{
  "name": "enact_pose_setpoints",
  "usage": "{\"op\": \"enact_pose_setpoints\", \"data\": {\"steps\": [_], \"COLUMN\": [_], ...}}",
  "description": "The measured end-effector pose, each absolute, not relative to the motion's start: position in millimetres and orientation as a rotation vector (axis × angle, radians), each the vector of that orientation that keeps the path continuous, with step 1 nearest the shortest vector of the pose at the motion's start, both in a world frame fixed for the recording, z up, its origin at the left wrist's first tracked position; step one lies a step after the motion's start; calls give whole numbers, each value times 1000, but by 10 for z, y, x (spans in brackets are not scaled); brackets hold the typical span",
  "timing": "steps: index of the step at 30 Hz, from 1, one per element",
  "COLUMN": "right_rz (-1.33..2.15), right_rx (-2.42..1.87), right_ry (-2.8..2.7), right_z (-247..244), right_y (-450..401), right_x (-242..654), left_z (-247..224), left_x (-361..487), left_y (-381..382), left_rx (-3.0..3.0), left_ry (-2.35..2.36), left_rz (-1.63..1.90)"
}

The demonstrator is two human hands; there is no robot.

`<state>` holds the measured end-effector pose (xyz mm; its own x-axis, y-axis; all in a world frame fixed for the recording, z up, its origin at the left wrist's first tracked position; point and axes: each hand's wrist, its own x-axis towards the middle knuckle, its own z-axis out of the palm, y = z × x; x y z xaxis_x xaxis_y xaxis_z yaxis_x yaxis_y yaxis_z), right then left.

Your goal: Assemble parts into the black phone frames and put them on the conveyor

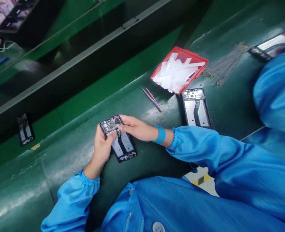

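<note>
An opened smartphone (113, 125) is held between my two hands, its circuit board at the top and a dark flex cable running down the silver middle. My left hand (102, 146) is closed round its left edge, the thumb lying on the inside face. On the other side, my right hand (139, 129) grips the upper right edge, thumb and fingers near the board. A blue band circles my right wrist. Pink tweezers (152, 100) lie on the green bench beyond my right hand, touching neither hand.
A red tray (196, 77) of white strips stands at the back right, with thin cables (227, 64) beside it. Another opened phone (190, 112) lies near my right forearm; a third (25, 130) sits far left. A blue-sleeved person (278, 87) works at the right.
</note>
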<state>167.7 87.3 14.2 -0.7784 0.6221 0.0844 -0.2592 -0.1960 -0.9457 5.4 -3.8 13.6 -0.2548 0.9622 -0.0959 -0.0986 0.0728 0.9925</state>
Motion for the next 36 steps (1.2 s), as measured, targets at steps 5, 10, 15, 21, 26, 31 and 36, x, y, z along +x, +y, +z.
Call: {"op": "enact_pose_setpoints", "data": {"steps": [5, 10, 15, 21, 26, 31, 36], "right_rz": [2020, 2024, 2029, 1996, 2004, 1901, 1852], "right_rx": [-416, -398, -429, -481, -526, -648, -755], "right_ry": [-1489, -1457, -1475, -1504, -1486, -1509, -1653], "right_z": [137, 197, 198, 189, 226, 205, 283], "right_y": [863, 850, 834, 809, 779, 775, 709], "right_x": [1670, 1689, 1688, 1671, 1667, 1622, 1678], "left_z": [121, 199, 225, 180, 166, 134, 223], "left_x": [62, 104, 123, 122, 146, 182, 292], "left_y": [-56, -58, -57, -73, -97, -29, -97], "left_rx": [963, 1051, 1041, 1035, 1003, 918, 832], "left_ry": [1431, 1495, 1532, 1547, 1543, 1562, 1581], "left_rz": [1387, 1384, 1385, 1415, 1410, 1423, 1424]}}
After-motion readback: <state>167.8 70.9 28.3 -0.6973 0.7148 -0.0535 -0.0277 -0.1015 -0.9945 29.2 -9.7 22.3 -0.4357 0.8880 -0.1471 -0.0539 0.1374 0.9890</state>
